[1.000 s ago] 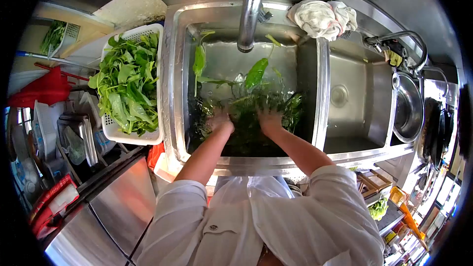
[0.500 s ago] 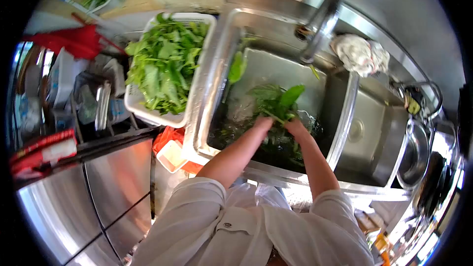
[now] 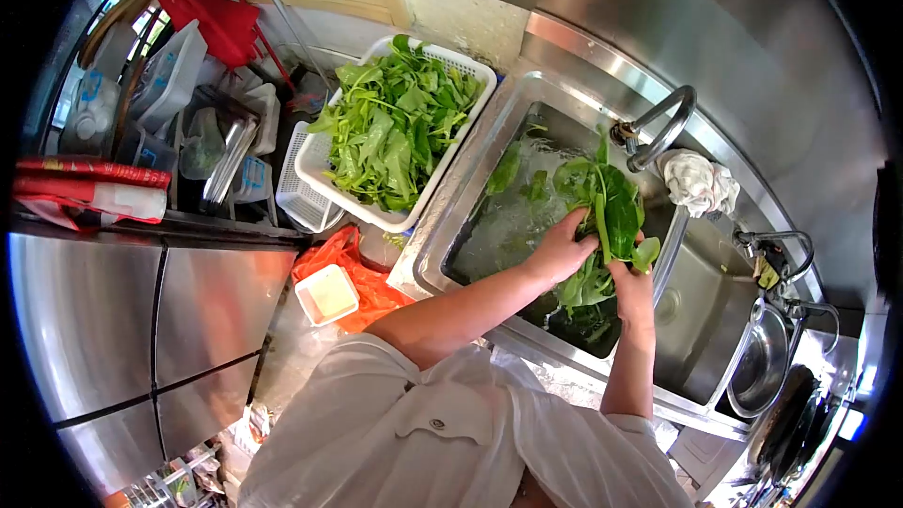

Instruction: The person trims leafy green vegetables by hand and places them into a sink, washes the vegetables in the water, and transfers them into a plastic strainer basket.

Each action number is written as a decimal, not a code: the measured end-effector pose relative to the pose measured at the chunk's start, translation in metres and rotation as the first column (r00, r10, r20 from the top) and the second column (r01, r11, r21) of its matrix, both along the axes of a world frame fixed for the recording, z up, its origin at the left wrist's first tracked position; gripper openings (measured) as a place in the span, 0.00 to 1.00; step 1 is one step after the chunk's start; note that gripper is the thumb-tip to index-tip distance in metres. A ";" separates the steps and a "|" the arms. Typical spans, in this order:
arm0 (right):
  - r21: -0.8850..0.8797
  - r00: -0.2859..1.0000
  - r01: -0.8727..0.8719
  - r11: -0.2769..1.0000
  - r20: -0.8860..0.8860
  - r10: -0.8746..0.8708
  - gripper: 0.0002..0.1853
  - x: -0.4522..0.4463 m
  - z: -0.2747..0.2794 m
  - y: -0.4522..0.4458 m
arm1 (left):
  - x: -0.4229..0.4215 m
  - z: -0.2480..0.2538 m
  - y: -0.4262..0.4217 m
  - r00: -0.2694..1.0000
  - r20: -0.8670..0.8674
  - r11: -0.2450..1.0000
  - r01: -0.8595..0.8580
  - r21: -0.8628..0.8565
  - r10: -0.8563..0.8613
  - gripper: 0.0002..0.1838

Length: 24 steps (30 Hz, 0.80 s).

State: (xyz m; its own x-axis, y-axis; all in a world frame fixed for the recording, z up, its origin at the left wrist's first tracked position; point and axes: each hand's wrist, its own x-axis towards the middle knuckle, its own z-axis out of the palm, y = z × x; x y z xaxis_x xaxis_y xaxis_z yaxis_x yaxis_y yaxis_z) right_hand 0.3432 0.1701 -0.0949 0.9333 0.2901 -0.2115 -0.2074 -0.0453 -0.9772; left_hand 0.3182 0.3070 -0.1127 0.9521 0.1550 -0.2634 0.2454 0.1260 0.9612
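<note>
A bunch of leafy greens is held above the water of the large sink, gripped from both sides. My left hand closes on its left side, and my right hand is wrapped round its lower right part. Some leaves hang down towards the water. Loose leaves float at the sink's left side. To the left of the sink stands a white basket heaped with the same kind of greens.
A curved faucet and a crumpled cloth are at the sink's back edge. The second sink and a metal bowl lie to the right. A white container rests on an orange bag.
Both hands have come up out of the water with the bunch of greens between them. The view has turned, so the basket and sink appear further right.
</note>
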 end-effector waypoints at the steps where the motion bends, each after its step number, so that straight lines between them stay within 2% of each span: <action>1: 0.023 1.000 -0.004 1.000 0.020 0.003 0.25 0.000 0.000 0.004 | -0.001 0.000 0.003 0.999 0.039 0.997 -0.020 0.073 0.017 0.24; 2: 0.047 0.999 -0.007 0.999 0.040 0.005 0.25 0.001 -0.003 0.009 | 0.000 -0.001 0.006 0.996 0.078 0.988 -0.042 0.146 0.031 0.23; 4: 0.040 0.998 0.000 0.999 -0.065 0.002 0.26 0.004 -0.024 0.017 | 0.005 -0.017 0.019 0.999 -0.047 0.984 0.004 0.177 0.004 0.24; 6: -0.053 0.995 -0.037 0.998 -0.094 0.032 0.28 0.006 -0.033 0.032 | 0.003 -0.022 0.031 0.992 -0.128 0.998 0.010 0.064 -0.002 0.24; 7: -0.036 0.991 -0.033 0.999 -0.131 0.028 0.29 0.004 -0.035 0.036 | 0.004 -0.024 0.036 0.993 -0.120 0.998 -0.005 0.065 0.013 0.24; 9: -0.022 0.994 -0.039 0.999 -0.100 0.036 0.29 0.003 -0.014 0.053 | 0.002 -0.015 0.049 0.993 -0.117 0.965 0.039 0.259 -0.009 0.24; 10: -0.010 0.997 -0.026 1.000 -0.077 0.025 0.29 0.001 -0.004 0.060 | 0.000 -0.011 0.056 0.993 -0.119 0.966 0.028 0.257 0.003 0.24; 12: 0.037 0.998 -0.068 0.997 -0.002 0.068 0.27 0.007 0.018 0.078 | 0.003 0.017 0.077 0.996 0.063 0.981 -0.071 0.183 0.061 0.23; 14: 0.021 0.990 -0.099 0.995 0.103 0.096 0.26 0.013 0.052 0.108 | -0.001 0.065 0.111 0.991 0.127 0.966 -0.073 0.247 0.042 0.25; 15: 0.095 0.982 -0.151 0.984 0.133 0.138 0.27 0.015 0.072 0.125 | 0.001 0.073 0.128 0.973 0.224 0.968 -0.109 0.228 0.057 0.25; 16: 0.167 0.971 -0.203 0.965 0.162 0.176 0.27 0.016 0.089 0.144 | -0.003 0.096 0.148 0.977 0.198 0.971 -0.114 0.211 0.072 0.26; 17: 0.173 0.963 -0.231 0.957 0.183 0.199 0.28 0.020 0.101 0.164 | -0.003 0.107 0.167 0.949 0.297 0.943 -0.191 0.272 0.106 0.26; 18: 0.180 0.954 -0.257 0.950 0.202 0.220 0.28 0.023 0.110 0.185 | -0.007 0.122 0.187 0.937 0.315 0.917 -0.249 0.312 0.148 0.27; 19: 0.203 0.936 -0.296 0.933 0.255 0.242 0.29 0.026 0.119 0.209 | -0.015 0.140 0.205 0.913 0.353 0.837 -0.350 0.420 0.205 0.26; 20: 0.226 0.916 -0.335 0.915 0.306 0.260 0.30 0.026 0.126 0.234 | -0.022 0.157 0.226 0.915 0.351 0.858 -0.337 0.387 0.201 0.24; 21: 0.248 0.898 -0.385 0.889 0.321 0.300 0.30 0.027 0.128 0.258 | -0.020 0.148 0.249 0.821 0.527 0.751 -0.486 0.446 0.218 0.22; 22: 0.269 0.879 -0.433 0.860 0.337 0.337 0.30 0.027 0.128 0.280 | -0.030 0.154 0.266 0.839 0.466 0.804 -0.471 0.363 0.281 0.21; 23: 0.281 0.860 -0.484 0.829 0.326 0.391 0.31 0.027 0.125 0.303 | -0.031 0.143 0.287 0.775 0.543 0.787 -0.539 0.300 0.323 0.22; 24: 0.295 0.838 -0.533 0.793 0.317 0.445 0.31 0.027 0.118 0.325 | -0.041 0.143 0.303 0.784 0.502 0.771 -0.557 0.309 0.366 0.22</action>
